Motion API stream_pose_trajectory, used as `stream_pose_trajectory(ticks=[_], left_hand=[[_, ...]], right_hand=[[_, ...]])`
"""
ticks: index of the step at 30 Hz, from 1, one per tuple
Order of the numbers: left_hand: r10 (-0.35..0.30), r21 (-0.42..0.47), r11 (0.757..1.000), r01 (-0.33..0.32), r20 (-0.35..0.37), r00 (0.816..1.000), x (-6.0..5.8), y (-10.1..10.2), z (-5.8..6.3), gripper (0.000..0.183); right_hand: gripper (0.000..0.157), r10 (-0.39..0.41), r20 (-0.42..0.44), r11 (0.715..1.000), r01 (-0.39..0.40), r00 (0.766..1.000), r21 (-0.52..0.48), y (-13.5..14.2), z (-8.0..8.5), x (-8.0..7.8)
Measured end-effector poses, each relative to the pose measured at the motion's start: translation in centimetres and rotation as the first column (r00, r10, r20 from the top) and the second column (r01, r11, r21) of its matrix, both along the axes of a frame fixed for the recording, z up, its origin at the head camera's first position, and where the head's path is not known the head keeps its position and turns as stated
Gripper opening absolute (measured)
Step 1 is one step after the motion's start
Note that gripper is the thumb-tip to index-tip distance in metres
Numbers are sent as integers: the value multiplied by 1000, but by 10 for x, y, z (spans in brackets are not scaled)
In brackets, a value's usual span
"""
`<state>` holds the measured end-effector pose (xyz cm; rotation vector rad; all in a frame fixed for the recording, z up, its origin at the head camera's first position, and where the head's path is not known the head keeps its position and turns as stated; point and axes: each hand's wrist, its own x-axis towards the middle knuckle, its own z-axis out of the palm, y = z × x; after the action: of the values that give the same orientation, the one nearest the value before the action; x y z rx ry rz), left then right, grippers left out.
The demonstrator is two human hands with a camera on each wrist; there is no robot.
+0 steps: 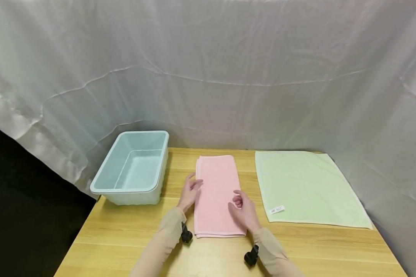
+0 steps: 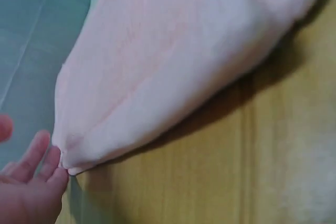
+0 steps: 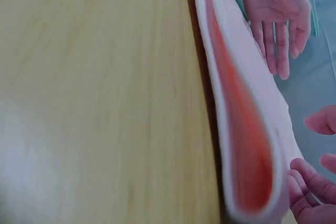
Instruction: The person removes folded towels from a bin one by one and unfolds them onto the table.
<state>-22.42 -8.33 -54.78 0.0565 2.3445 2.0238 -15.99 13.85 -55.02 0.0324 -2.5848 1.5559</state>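
A pink towel (image 1: 216, 196) lies folded into a long upright rectangle on the table. My left hand (image 1: 190, 193) is at its left edge, fingertips touching the cloth; the left wrist view shows these fingers (image 2: 37, 169) against a corner of the towel (image 2: 142, 72). On the lower right part of the towel rests my right hand (image 1: 244, 213), its fingers loosely bent. From the right wrist, the towel's near end (image 3: 247, 166) shows a rounded fold with a gap between layers. Neither hand visibly pinches the cloth.
A pale blue plastic tub (image 1: 163, 169) stands at the left with nothing visible inside. To the right, a light green towel (image 1: 308, 184) with a small white label (image 1: 277, 209) is spread flat on the wooden table (image 1: 124, 238). A grey curtain (image 1: 208, 104) hangs behind.
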Motion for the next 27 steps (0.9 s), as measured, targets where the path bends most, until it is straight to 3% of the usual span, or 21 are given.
stream_pose_trajectory(ticks=[4,8,14,19,27], left_hand=[[84,60,995,-85,28,996,7,-5,5,53],[119,80,989,-121,31,992,15,-13,7,52],[187,164,967,-194,59,981,24,-24,6,51],[237,192,949,-249,82,968,28,-31,3,51],[253,211,941,-265,85,964,34,-37,4,50]], right_hand=[[45,45,-19,998,-45,999,-41,-19,8,-1],[39,100,-39,994,-102,994,-39,-42,10,-4],[31,145,0,989,-145,989,-17,-70,6,-10],[31,145,-4,989,-145,989,18,-88,2,-18],[33,87,-38,994,-84,995,72,-105,-10,-28]])
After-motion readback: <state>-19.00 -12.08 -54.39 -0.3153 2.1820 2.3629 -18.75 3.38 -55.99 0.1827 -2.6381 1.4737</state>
